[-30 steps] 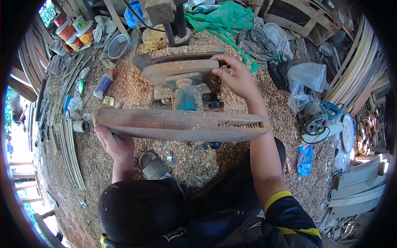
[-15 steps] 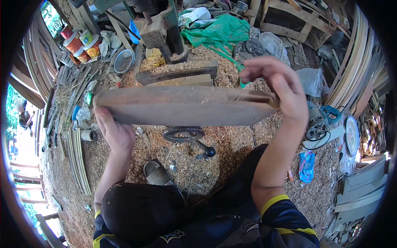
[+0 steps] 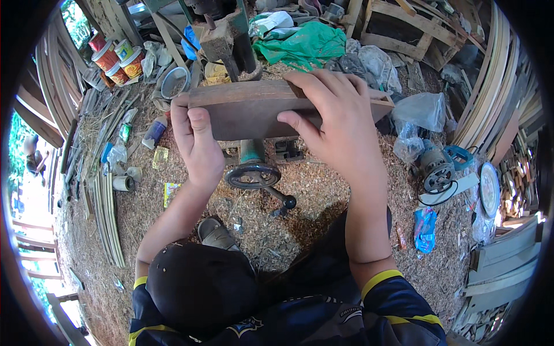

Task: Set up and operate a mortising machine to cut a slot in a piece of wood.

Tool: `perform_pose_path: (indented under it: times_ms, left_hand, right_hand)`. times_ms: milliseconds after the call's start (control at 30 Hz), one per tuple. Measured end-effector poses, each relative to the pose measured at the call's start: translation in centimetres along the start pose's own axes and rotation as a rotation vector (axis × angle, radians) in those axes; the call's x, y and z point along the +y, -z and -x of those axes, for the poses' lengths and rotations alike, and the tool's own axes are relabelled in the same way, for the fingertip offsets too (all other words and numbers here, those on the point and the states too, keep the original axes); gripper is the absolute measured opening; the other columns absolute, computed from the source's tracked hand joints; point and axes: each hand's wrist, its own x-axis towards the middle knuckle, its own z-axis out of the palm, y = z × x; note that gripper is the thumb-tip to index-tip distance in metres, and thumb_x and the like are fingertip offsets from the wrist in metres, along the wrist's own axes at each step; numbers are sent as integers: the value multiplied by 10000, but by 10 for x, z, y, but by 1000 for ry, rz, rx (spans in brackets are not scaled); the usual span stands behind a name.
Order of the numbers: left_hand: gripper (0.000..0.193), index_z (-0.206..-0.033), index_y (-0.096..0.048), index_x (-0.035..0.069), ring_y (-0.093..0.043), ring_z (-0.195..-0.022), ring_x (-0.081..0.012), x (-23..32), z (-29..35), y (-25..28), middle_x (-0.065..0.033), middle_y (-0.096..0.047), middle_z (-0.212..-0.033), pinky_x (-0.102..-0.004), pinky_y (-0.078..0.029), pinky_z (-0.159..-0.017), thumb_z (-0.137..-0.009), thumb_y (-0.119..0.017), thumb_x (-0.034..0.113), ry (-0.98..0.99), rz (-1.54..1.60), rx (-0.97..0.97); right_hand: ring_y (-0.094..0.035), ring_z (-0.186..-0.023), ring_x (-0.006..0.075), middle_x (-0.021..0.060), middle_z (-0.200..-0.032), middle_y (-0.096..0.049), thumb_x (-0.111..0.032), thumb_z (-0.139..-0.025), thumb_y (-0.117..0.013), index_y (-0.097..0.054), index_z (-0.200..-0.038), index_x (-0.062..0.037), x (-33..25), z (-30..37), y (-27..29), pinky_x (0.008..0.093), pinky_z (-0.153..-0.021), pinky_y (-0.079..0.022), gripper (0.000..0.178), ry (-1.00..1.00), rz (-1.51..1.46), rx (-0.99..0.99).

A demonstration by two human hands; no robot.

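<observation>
A thick brown wooden board (image 3: 248, 115) is held up across the middle of the view, in front of a green machine. Its left end sits in my left hand (image 3: 199, 135), thumb on the near face and fingers round the end. My right hand (image 3: 334, 115) wraps over the top edge right of the middle, its thumb on the near face. The right end shows a notch, partly hidden behind that hand. Below the board is the machine's dark handwheel (image 3: 253, 175), with a black ball-ended lever (image 3: 289, 202). A vertical tool bit (image 3: 210, 22) hangs from the machine beyond the board.
Wood shavings cover the floor. At the right lie a blue-handled power tool (image 3: 435, 170) and a blue packet (image 3: 425, 229). Stacked paint buckets (image 3: 118, 60) and a purple-labelled bottle (image 3: 154, 132) are at the left. A green sheet (image 3: 303, 45) lies behind; long planks (image 3: 490, 86) lean at right.
The board has moved up and away, toward the machine. My left hand has shifted inward with it. My right hand has gone from the right end to a grip over the top edge.
</observation>
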Motion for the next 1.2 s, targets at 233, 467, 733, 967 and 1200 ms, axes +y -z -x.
perform_pose_path:
  times_ms: [233, 467, 733, 967, 1200]
  left_hand:
    - [387, -1500, -489, -3, -568, -1315, -235, 8, 2, 15, -131, -596, -1396, -420, -422, -1187, -1177, -420, 196, -122, -166, -239]
    - [292, -1301, -632, -23, -617, -1221, -322, -18, 90, 84, -199, -642, -1283, -454, -460, -1115, -1121, -522, 179, -52, -542, -443]
    - [230, -1211, -680, -17, -694, -1047, -379, -29, 100, 90, -194, -713, -1133, -463, -549, -961, -982, -702, -20, -40, -514, -504]
    - [229, -1172, -727, 12, -694, -1007, -361, 1, 57, 52, -146, -728, -1071, -467, -540, -958, -947, -766, 22, -174, -541, -599]
    - [282, -1145, -742, 54, -677, -1045, -370, 24, 24, 28, -119, -724, -1102, -488, -514, -988, -889, -841, 119, -261, -492, -790]
  right_hand:
    - [-665, -1132, 299, 56, -1156, -725, -331, -891, -867, -762, -1335, -166, 34, 3, 0, 523, -1048, -420, 485, -8, -16, 67]
    - [-663, -1119, 270, 17, -1146, -722, -326, -925, -839, -775, -1379, -257, 68, 12, -1, 510, -1062, -380, 465, -75, 195, 84]
    - [-661, -1128, 251, 0, -1151, -715, -331, -926, -837, -781, -1386, -324, 85, 18, -28, 577, -1101, -321, 464, -139, 233, 63]
    - [-658, -1125, 244, 0, -1130, -706, -332, -932, -829, -794, -1376, -316, 92, 16, -36, 572, -1104, -308, 446, -136, 219, 21]
    - [-657, -1130, 240, -1, -1129, -707, -332, -934, -829, -797, -1382, -321, 103, 21, -41, 565, -1106, -299, 449, -154, 234, -10]
